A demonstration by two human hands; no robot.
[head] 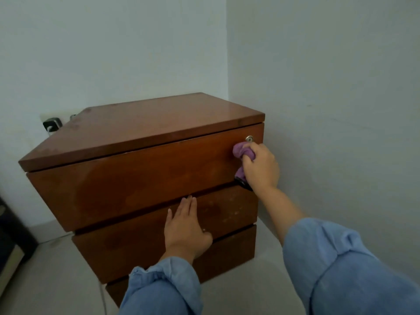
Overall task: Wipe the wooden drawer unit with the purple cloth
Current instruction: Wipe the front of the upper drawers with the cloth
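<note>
Pale walls [318, 64] meeting in corner, light floor [261, 280], wall socket [52, 125]

Right hand [261, 167] covers most of the purple cloth [243, 153]; only bunched folds show at 9 o'clock of the fingers. Left hand [185, 228]: fingertips vanish into the gap above the middle drawer. Drawer unit [136, 178]: bottom drawer partly masked by the left sleeve [163, 289]. Dark wall fitting [52, 125] behind the unit: partly hidden, unidentifiable. Dark object [11, 242] at 9 o'clock: cut off by the edge.

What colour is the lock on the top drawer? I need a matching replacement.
Silver metal lock, just above the purple cloth; seen in the head view.
</note>
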